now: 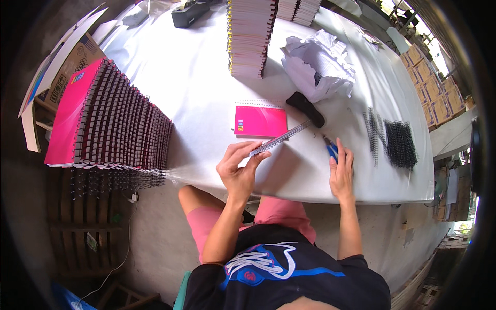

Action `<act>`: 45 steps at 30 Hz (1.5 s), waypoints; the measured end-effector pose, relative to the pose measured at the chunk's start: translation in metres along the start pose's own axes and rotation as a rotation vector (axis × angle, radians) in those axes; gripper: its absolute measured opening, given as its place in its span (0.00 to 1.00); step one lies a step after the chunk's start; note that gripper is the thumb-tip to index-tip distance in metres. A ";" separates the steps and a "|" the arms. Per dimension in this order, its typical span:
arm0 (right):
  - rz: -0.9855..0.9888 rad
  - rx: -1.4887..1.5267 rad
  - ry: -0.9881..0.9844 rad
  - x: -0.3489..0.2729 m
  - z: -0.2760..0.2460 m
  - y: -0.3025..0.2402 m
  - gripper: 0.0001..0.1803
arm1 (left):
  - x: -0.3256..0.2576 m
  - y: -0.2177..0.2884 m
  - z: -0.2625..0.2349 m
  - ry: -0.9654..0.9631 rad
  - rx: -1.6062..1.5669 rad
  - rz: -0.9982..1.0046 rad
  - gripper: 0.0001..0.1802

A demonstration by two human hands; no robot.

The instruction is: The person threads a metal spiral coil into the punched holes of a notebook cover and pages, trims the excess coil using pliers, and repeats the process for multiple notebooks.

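My left hand pinches one end of a thin spiral-bound notebook, seen nearly edge-on along its dark coil. It is held just above the white table, and its cover faces are hidden. My right hand is closed round blue-handled pliers, whose tips point away from me near the notebook's far end. Beyond the held notebook lies a pink-covered pad with a punched row of holes along its far edge. A black elongated object lies to its right.
A tall stack of pink coil-bound notebooks stands at the left. Unbound pads form a tall pile at the back. Crumpled white paper lies back right, loose black coils at the right. A black dispenser-like object sits far left.
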State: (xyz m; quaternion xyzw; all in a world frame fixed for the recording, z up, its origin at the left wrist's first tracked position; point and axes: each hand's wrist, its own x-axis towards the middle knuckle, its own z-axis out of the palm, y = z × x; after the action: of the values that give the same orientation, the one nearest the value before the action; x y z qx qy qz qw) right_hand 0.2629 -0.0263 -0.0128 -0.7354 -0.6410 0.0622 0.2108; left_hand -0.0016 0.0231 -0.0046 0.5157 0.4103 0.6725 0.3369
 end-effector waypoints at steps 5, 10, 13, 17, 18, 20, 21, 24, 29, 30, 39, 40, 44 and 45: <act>-0.367 0.554 -0.011 -0.009 -0.035 -0.100 0.25 | -0.001 0.006 -0.003 0.103 0.283 0.347 0.19; -0.524 0.339 0.042 -0.017 -0.031 -0.136 0.24 | -0.001 0.011 -0.007 0.128 0.355 0.432 0.20; -0.506 0.367 0.035 -0.018 -0.025 -0.138 0.24 | -0.002 0.010 -0.009 0.129 0.352 0.443 0.21; -0.501 0.389 -0.058 -0.020 -0.024 -0.136 0.23 | -0.004 0.009 -0.009 0.154 0.342 0.445 0.21; -0.494 0.404 -0.088 -0.021 -0.024 -0.135 0.22 | -0.004 0.010 -0.007 0.166 0.328 0.443 0.21; -0.419 0.702 -0.246 -0.023 -0.021 -0.136 0.21 | -0.003 0.013 -0.005 0.169 0.335 0.461 0.21; -0.377 0.852 -0.324 -0.023 -0.019 -0.136 0.21 | -0.002 0.014 -0.005 0.168 0.339 0.471 0.20; -0.371 0.818 -0.336 -0.025 -0.018 -0.133 0.21 | -0.006 0.011 -0.002 0.203 0.314 0.449 0.18; -0.362 0.614 -0.275 -0.022 -0.019 -0.118 0.23 | 0.002 0.007 -0.005 0.251 0.099 0.379 0.22; -0.313 0.503 -0.216 -0.021 -0.017 -0.106 0.23 | 0.003 0.005 -0.008 0.283 -0.002 0.338 0.25; -0.103 -0.133 -0.055 0.005 -0.024 -0.069 0.33 | 0.006 0.071 -0.020 0.315 -0.380 0.069 0.23; -0.242 0.285 -0.074 0.014 -0.026 -0.092 0.34 | 0.003 0.074 -0.019 0.328 -0.352 0.121 0.22; -0.466 1.638 -0.246 0.043 -0.023 -0.167 0.36 | 0.001 0.110 -0.034 0.239 -0.205 0.419 0.20; -0.458 1.676 -0.266 0.052 -0.030 -0.190 0.34 | 0.008 0.129 -0.046 0.243 -0.047 0.563 0.20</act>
State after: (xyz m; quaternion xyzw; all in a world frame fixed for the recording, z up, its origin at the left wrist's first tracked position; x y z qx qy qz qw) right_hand 0.1084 0.0343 0.0980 -0.1785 -0.5352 0.5537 0.6124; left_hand -0.0524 -0.0353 0.1088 0.5171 0.2728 0.8054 0.0979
